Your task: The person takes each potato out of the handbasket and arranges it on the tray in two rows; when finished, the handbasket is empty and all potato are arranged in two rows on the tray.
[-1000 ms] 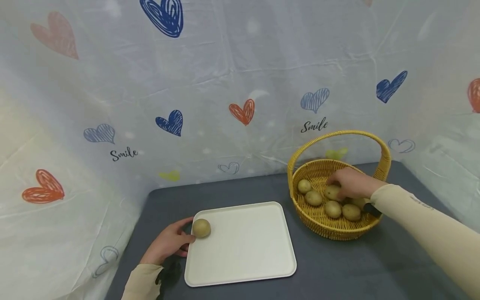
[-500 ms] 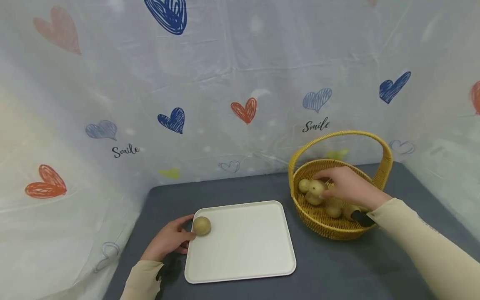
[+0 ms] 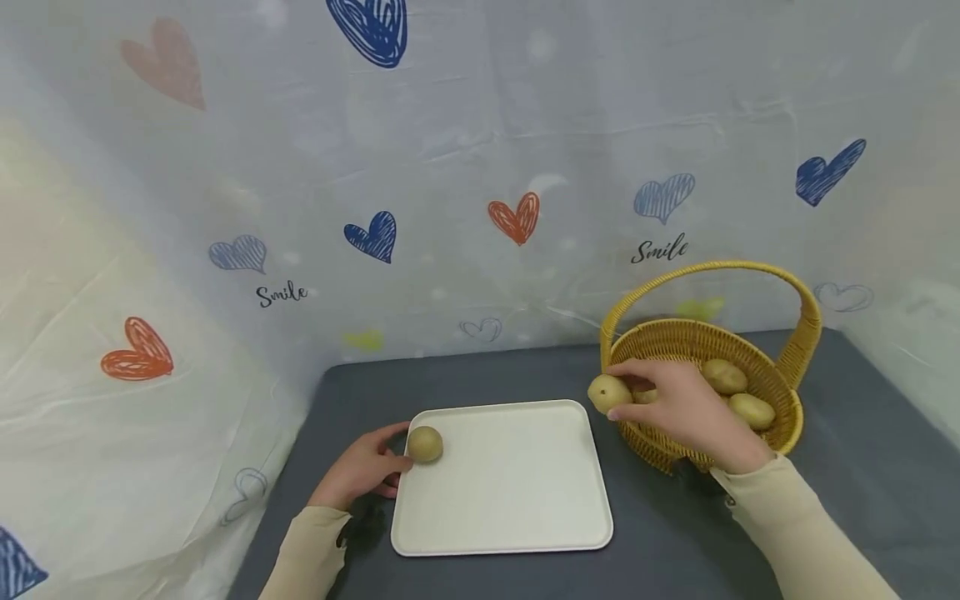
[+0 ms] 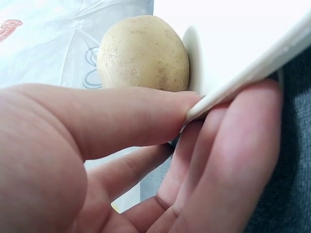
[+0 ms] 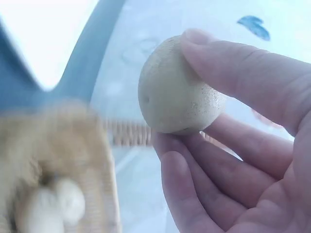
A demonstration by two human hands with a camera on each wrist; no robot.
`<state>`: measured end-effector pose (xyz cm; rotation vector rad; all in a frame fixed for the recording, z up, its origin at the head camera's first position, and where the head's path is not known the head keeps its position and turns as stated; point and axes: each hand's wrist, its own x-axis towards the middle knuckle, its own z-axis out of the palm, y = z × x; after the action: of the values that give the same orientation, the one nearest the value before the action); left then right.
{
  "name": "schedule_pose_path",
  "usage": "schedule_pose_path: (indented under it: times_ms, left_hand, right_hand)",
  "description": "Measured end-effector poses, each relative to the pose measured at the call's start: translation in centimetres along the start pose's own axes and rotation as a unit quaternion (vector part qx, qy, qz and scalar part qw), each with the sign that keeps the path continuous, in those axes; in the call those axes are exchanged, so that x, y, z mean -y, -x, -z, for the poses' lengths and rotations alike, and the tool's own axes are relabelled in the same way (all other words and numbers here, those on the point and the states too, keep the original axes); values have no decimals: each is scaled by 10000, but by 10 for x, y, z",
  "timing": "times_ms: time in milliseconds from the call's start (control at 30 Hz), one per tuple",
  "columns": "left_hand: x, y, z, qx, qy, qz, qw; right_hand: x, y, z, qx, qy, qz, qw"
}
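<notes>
My right hand (image 3: 693, 408) pinches a pale potato (image 3: 606, 393) between thumb and fingers, at the left rim of the yellow wicker basket (image 3: 651, 446). In the right wrist view the held potato (image 5: 172, 97) shows whole, thumb (image 5: 233, 63) on one side and fingers on the other. My left hand (image 3: 360, 468) grips the left edge of the white tray (image 3: 510, 492). The left wrist view shows the thumb (image 4: 131, 114) over the tray's rim (image 4: 233, 82) and fingers beneath it. Another potato (image 3: 425, 445) sits in the tray's far left corner, just beyond the thumb.
More potatoes (image 3: 752, 411) lie in the basket, some hidden behind my right hand. The basket's tall handle (image 3: 712, 267) arches over it. Dark grey cloth (image 3: 465, 377) covers the table, and a white curtain printed with hearts (image 3: 442, 142) hangs behind.
My right hand has taken hold of a potato, lifted it from among the others and carried it left to the basket's rim. The left hand keeps its grip on the tray.
</notes>
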<state>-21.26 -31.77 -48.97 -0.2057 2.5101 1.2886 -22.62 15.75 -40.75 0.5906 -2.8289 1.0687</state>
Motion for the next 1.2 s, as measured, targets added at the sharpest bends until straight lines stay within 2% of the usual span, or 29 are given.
schedule_pose_path:
  times_ms: [200, 400, 667, 900, 1200]
  left_hand:
    - [0, -2, 2, 51, 72, -13, 10000]
    - [-3, -2, 4, 35, 43, -143, 9999]
    - [-3, 0, 1, -149, 37, 33, 9999]
    - [-3, 1, -2, -113, 94, 36, 9999]
    - [-3, 2, 0, -70, 119, 57, 9999]
  right_hand:
    - [23, -7, -34, 161, -319, 69, 9993]
    - [43, -27, -84, 360, -735, 273, 9963]
    - [63, -51, -144, 552, -1152, 259, 9915]
    - [69, -59, -170, 601, -1088, 398, 9914]
    - [69, -60, -181, 518, -841, 423, 9942]
